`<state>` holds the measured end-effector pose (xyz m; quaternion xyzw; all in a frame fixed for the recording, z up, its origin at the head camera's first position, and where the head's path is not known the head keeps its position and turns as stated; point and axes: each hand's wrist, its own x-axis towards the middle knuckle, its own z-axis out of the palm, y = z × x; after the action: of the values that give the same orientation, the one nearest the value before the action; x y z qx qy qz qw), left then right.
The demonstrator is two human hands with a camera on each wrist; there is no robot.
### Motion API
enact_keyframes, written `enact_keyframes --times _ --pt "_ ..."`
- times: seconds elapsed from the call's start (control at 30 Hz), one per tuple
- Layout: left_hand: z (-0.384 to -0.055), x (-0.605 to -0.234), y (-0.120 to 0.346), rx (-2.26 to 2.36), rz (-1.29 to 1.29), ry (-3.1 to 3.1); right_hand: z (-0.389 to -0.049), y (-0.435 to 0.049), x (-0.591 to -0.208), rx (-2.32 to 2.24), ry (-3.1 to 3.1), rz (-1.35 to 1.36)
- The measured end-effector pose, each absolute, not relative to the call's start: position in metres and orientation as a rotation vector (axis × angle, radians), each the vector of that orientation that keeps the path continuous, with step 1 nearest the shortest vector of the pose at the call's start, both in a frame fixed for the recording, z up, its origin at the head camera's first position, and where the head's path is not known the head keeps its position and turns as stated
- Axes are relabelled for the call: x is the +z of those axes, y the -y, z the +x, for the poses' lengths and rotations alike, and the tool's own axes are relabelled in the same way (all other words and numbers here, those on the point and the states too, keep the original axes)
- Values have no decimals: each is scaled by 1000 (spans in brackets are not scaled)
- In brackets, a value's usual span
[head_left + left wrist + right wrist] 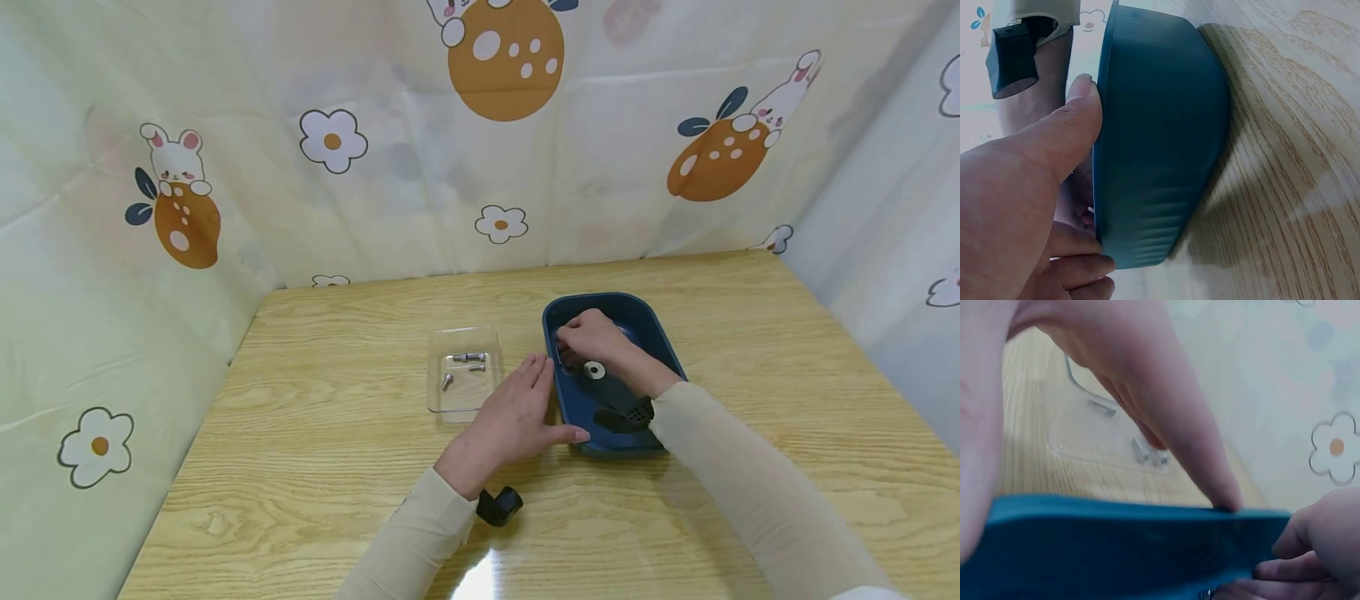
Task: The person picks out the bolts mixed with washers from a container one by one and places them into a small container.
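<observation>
A deep blue tray [651, 327] stands on the table. My left hand [517, 417] lies against its left side with fairly straight fingers, the thumb [1088, 103] over the near rim. Inside the tray, my right hand [596, 340] reaches down by the left wall, its fingers [1291, 565] bent toward small metal pieces on the floor; I cannot tell if it grips one. Close to it lies a round silver washer [594, 369]. Left of the tray, a clear plastic box [465, 398] contains several metal screws [447, 382], one small cluster [469, 357] near its far side.
A wood-grain table [330, 392] carries both containers. Behind it hangs a pale curtain [405, 192] with rabbit and flower prints, and more of it flanks both sides. Black wrist devices [501, 506] sit at both cuffs, the right one over the tray.
</observation>
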<state>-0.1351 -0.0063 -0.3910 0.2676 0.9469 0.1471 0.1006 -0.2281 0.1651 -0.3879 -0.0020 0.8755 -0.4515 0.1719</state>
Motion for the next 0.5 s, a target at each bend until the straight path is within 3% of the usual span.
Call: enact_keyframes --times 0.23,0.5 --pt "-135 -391 6 436 792 -2798 -230 -160 -384 -1076 -2588 -57" --pt "-135 -390 6 433 787 -2796 -230 -162 -386 -1234 -2474 -35"
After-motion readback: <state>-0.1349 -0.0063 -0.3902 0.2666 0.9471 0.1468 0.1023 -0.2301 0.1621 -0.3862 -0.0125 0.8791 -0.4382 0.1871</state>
